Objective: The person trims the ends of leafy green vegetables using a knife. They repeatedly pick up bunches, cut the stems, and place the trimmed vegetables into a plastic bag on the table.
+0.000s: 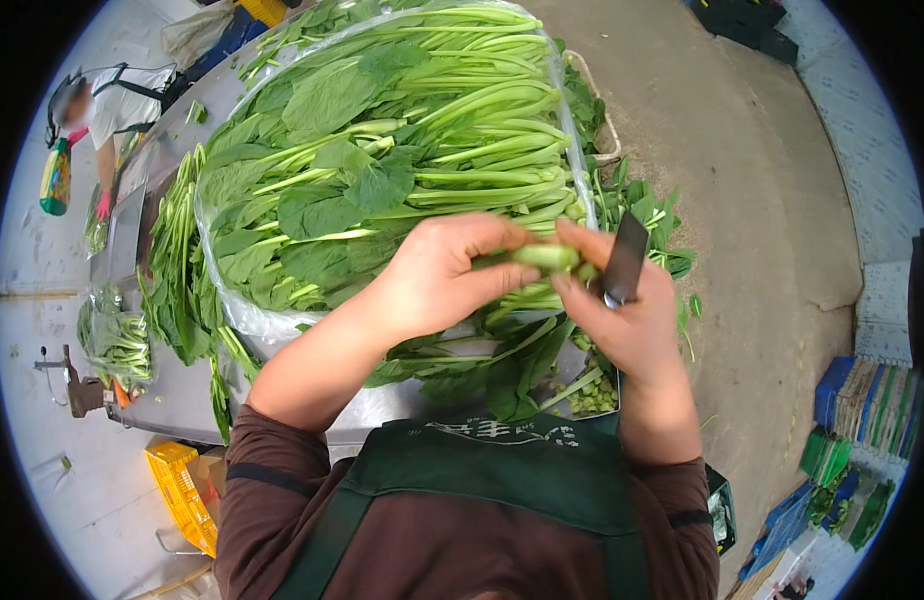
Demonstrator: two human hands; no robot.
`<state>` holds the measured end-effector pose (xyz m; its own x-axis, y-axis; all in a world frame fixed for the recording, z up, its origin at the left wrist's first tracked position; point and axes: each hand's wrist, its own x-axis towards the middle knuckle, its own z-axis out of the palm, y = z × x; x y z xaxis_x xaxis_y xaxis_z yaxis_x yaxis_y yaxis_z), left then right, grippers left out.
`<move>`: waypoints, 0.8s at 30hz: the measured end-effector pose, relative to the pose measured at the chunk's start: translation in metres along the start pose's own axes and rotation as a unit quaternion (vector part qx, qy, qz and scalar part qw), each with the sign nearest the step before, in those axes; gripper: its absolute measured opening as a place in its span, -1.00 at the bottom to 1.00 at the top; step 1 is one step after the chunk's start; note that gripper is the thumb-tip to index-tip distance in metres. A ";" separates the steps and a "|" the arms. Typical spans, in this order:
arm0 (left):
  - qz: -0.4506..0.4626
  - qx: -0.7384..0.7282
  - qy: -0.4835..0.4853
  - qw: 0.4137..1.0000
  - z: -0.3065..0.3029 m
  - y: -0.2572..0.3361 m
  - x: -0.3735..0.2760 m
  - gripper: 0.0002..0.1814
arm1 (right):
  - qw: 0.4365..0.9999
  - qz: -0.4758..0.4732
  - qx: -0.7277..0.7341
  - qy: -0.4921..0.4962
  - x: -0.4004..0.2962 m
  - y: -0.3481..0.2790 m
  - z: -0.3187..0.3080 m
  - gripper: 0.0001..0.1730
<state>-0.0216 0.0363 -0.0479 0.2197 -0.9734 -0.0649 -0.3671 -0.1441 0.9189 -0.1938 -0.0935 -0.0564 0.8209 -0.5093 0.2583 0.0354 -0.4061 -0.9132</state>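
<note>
A wide heap of leafy green vegetables lies on clear plastic sheeting before me, most stalk ends pointing right. Over its near right corner, my left hand grips a green stem between thumb and fingers. My right hand holds a knife whose dark, wide blade points up, while its thumb and index finger reach the cut end of that stem. Motion blurs the fingertips. Below the hands, dark green leaves lie beside a pile of chopped stem ends at the metal table's edge.
Loose greens lie left of the heap on the metal table. Bagged greens stand farther left. A co-worker is at the far left. A yellow crate sits below, and stacked crates are at right.
</note>
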 end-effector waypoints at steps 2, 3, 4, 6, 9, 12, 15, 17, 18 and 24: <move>-0.074 -0.200 -0.105 0.971 -0.005 -0.009 -0.010 -0.67 | 0.998 -0.031 0.005 -0.049 -0.006 0.002 -0.009 -0.60; -0.107 -0.298 -0.154 0.936 -0.007 -0.013 -0.013 -0.66 | 0.993 0.068 0.071 -0.070 -0.012 -0.003 -0.013 -0.63; -0.027 -0.298 -0.179 0.937 -0.008 -0.020 -0.015 -0.68 | 0.994 0.052 0.077 -0.063 -0.015 -0.001 -0.016 -0.63; -0.047 -0.460 -0.115 0.879 -0.011 -0.019 -0.019 -0.65 | 0.995 0.090 0.042 -0.024 -0.019 0.004 -0.026 -0.65; -0.078 -0.608 -0.031 0.790 -0.026 -0.030 -0.008 -0.50 | 0.964 0.259 -0.047 0.041 -0.015 0.036 -0.075 -0.67; -0.060 -0.194 0.064 0.977 -0.028 -0.016 0.018 -0.48 | 0.884 0.119 -0.424 0.157 -0.007 0.084 -0.090 -0.64; 0.165 0.408 0.199 0.876 0.003 -0.048 0.061 -0.52 | 0.939 0.145 -0.245 0.193 0.016 0.085 -0.056 -0.63; 0.122 0.470 0.167 0.858 0.014 -0.082 0.084 -0.54 | 0.962 0.149 -0.156 0.164 0.025 0.095 -0.027 -0.64; 0.099 0.500 0.149 0.847 0.017 -0.090 0.090 -0.55 | 0.968 0.143 -0.151 0.143 0.027 0.090 -0.016 -0.64; -0.037 0.150 0.030 0.987 -0.019 0.017 0.069 -0.50 | 0.958 0.085 -0.134 0.239 0.006 0.073 -0.008 -0.72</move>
<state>0.0042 -0.0300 -0.0297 0.3062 -0.9471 -0.0959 -0.5978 -0.2697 0.7549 -0.1905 -0.1323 -0.1194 0.4440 -0.8488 0.2869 -0.2759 -0.4342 -0.8575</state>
